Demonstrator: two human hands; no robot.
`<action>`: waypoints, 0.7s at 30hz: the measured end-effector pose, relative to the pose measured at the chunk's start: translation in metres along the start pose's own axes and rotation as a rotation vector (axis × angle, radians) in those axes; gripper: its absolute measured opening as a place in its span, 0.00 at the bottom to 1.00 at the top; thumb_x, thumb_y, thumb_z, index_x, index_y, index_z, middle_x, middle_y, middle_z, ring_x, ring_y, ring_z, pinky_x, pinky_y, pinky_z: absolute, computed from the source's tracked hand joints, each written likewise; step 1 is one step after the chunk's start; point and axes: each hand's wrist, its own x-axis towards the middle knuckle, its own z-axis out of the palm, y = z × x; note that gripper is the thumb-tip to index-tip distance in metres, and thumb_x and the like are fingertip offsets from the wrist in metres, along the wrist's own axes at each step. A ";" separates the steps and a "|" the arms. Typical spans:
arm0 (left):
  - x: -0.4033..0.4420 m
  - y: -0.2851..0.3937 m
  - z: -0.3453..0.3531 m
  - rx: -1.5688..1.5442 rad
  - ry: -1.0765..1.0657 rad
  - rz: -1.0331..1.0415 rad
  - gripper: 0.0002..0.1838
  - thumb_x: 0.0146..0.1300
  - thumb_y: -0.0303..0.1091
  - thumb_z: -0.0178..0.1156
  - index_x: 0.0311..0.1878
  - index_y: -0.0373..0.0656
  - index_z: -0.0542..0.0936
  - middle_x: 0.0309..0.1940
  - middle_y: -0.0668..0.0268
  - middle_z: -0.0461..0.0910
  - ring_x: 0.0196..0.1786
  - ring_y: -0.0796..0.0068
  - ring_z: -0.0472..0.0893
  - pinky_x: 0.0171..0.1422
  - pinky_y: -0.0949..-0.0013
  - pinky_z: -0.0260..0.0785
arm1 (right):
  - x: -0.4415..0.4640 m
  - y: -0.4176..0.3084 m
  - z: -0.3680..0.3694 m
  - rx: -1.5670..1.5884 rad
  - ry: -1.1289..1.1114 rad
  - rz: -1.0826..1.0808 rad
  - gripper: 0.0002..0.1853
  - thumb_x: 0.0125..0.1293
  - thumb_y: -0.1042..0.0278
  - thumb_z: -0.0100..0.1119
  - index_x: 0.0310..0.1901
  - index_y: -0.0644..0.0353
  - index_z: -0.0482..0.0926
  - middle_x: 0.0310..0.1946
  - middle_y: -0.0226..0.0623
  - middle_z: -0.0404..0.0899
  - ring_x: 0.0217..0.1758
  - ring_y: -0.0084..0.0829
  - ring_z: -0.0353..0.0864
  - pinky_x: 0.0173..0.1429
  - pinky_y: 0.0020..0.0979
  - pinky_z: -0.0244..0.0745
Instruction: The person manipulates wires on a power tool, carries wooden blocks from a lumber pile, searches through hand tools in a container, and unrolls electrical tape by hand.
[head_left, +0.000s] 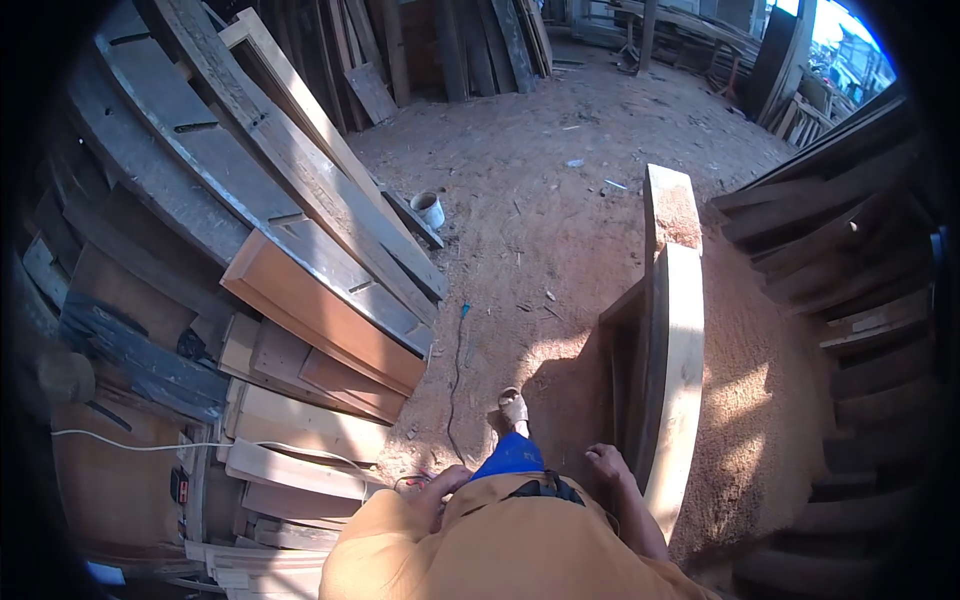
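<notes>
My left hand (452, 481) hangs beside my hip with its fingers curled in; whatever may be inside them is hidden. Close to it, on the left, lies a small tangle of red and dark cable (412, 482); I cannot tell if the hand touches it. My right hand (606, 463) is loosely closed in front of my other hip, and nothing shows in it. Just right of that hand runs the long pale top edge of a wooden workbench (683, 330), apart from the fingers.
Boards and panels (330, 320) lean in stacks along the left. A white bucket (428, 209) stands behind them. A dark cord (458, 375) crosses the dirt floor (520, 250) near my sandalled foot (513, 408). Sawdust (745, 430) covers the ground right of the bench, beside more timber (880, 400).
</notes>
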 end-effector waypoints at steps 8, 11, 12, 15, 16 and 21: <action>0.261 0.097 -0.147 0.333 -0.068 0.045 0.17 0.58 0.42 0.58 0.41 0.42 0.88 0.35 0.56 0.87 0.37 0.69 0.84 0.44 0.63 0.77 | 0.158 0.077 -0.036 0.138 0.156 0.307 0.11 0.60 0.67 0.61 0.38 0.64 0.88 0.33 0.39 0.88 0.34 0.28 0.83 0.44 0.32 0.80; 0.265 0.222 -0.212 0.216 0.167 0.102 0.16 0.64 0.44 0.57 0.43 0.42 0.85 0.29 0.63 0.83 0.31 0.75 0.81 0.33 0.66 0.72 | 0.184 0.073 -0.052 0.304 0.159 0.283 0.07 0.60 0.70 0.64 0.27 0.62 0.85 0.25 0.35 0.84 0.27 0.26 0.79 0.34 0.35 0.77; 0.268 0.259 -0.232 0.184 0.192 0.113 0.15 0.70 0.44 0.56 0.46 0.43 0.84 0.32 0.67 0.83 0.32 0.78 0.80 0.32 0.69 0.71 | 0.191 0.058 -0.057 0.478 0.230 0.344 0.09 0.62 0.69 0.64 0.26 0.62 0.84 0.24 0.35 0.83 0.27 0.26 0.78 0.34 0.35 0.77; 0.278 0.333 -0.267 -0.241 0.241 0.270 0.15 0.70 0.46 0.57 0.37 0.44 0.84 0.20 0.74 0.76 0.20 0.84 0.69 0.23 0.72 0.59 | 0.237 0.036 -0.085 0.181 0.119 0.229 0.09 0.62 0.68 0.63 0.28 0.63 0.85 0.25 0.36 0.84 0.28 0.28 0.80 0.35 0.36 0.78; 0.267 0.364 -0.274 -0.195 0.297 0.263 0.15 0.71 0.45 0.57 0.38 0.44 0.83 0.20 0.75 0.76 0.19 0.85 0.69 0.23 0.73 0.59 | 0.262 0.036 -0.092 0.061 0.064 0.182 0.09 0.63 0.67 0.63 0.29 0.63 0.85 0.25 0.36 0.84 0.29 0.29 0.81 0.35 0.36 0.78; 0.342 0.387 -0.298 -0.413 0.124 0.158 0.14 0.70 0.43 0.57 0.51 0.46 0.81 0.18 0.78 0.69 0.17 0.85 0.63 0.20 0.73 0.52 | 0.422 0.006 -0.174 -0.366 -0.129 -0.100 0.11 0.63 0.65 0.61 0.32 0.64 0.86 0.27 0.38 0.85 0.31 0.33 0.84 0.36 0.37 0.80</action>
